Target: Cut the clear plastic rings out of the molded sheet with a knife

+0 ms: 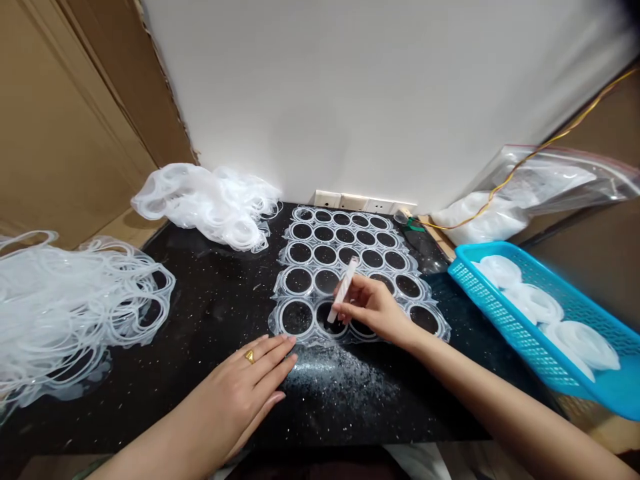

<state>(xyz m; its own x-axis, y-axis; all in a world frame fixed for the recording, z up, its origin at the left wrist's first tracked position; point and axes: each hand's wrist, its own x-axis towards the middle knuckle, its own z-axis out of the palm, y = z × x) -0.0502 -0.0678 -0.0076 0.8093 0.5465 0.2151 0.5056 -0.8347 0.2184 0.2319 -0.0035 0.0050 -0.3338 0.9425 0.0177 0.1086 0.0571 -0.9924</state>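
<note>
A translucent sheet of joined rings (324, 275) lies flat on the black tabletop, its round holes set out in rows. My right hand (376, 308) is over its near rows, with thumb and fingers closed around a flat white stick-like tool (344, 288). The tool is tilted, its lower end at a ring in the nearest row; whether it touches is unclear. My left hand (255, 377), with a gold-coloured ring on one finger, lies flat with fingers stretched out. Its fingertips are by the sheet's near left corner. White powder or shavings (335, 380) are scattered in front of the sheet.
Piles of translucent ring sheets lie at the left (75, 313) and back left (210, 203). A blue basket (515, 333) at the right holds white rolled pieces (583, 343). Behind are wall sockets (367, 202), a yellow-red wire (505, 179) and a clear plastic bag (545, 180).
</note>
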